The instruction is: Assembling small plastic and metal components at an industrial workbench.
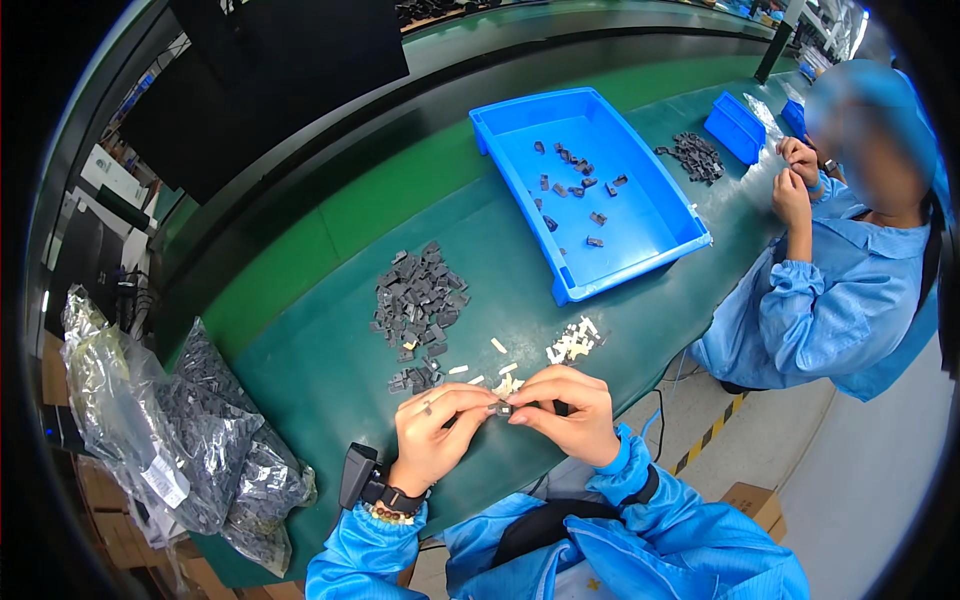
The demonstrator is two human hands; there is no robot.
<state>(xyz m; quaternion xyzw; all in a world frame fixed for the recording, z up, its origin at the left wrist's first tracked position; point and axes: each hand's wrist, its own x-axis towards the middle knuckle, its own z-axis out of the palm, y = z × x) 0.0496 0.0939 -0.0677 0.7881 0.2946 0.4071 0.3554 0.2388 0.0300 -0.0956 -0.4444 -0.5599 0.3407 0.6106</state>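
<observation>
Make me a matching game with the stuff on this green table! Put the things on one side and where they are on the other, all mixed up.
Things:
1. Blue tray
2. Pile of dark grey parts
3. Small white pieces
4. Clear bags of dark parts

Places:
A. At the table's left end, beside the left hand
B. Just beyond the right hand
C. Far side of the table, holding a few scattered dark parts
D. In the middle, between the tray and the hands

Pairs: 1-C, 2-D, 3-B, 4-A
</observation>
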